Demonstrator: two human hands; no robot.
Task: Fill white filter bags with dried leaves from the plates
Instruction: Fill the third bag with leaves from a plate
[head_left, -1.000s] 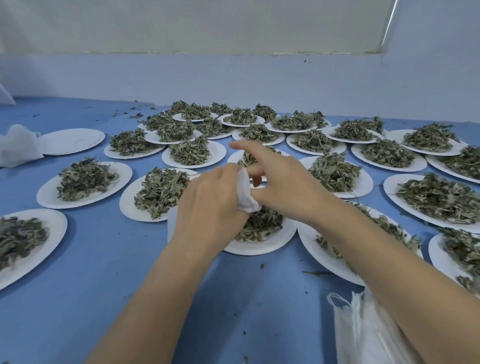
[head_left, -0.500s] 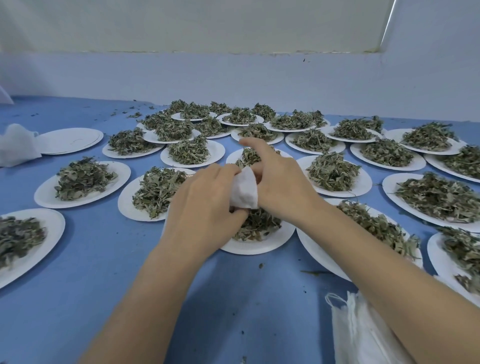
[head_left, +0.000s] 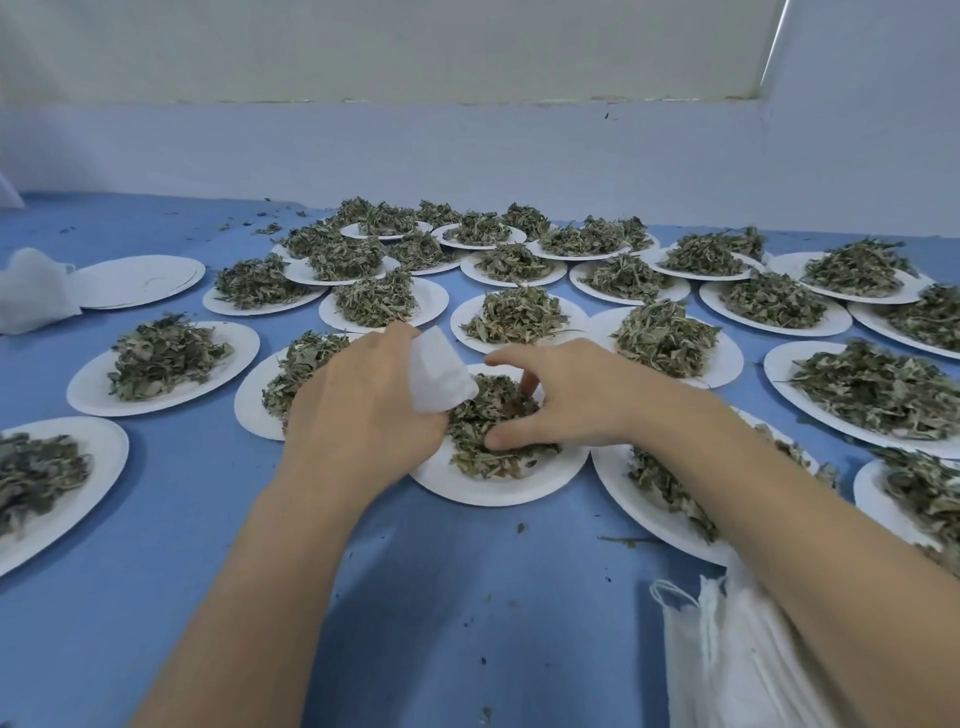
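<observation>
Gripping a white filter bag (head_left: 436, 374), the left hand (head_left: 358, 410) has its fingers curled round the bag's lower part, so that the upper part stands up above the knuckles, tilted toward the right. The bag sits over the left edge of the nearest plate (head_left: 498, 483), a white paper plate on the blue table (head_left: 426, 597).

The right hand (head_left: 566, 397) is lowered onto the pile of dried leaves (head_left: 488, 421) on that same plate. Its fingers are spread and bent, with the thumb and fingertips pressing into the pile from opposite sides; whether any leaves are actually pinched between them cannot be told. The two hands are near each other but apart, with the bag between them.

Many more white plates heaped with dried leaves cover the table beyond and to both sides, several with overlapping rims. One plate of leaves (head_left: 161, 364) lies well to the left. A stack of bare plates (head_left: 140, 280) stands at the far left, and a crumpled white bag (head_left: 31, 291) lies touching it on its left side. A bundle of flat white bags (head_left: 727, 654) with strings rests at the near right edge, partly under the right forearm. Loose leaf scraps (head_left: 521, 528) are scattered on the blue surface near the front plate. A pale wall (head_left: 467, 145) rises behind the table.
</observation>
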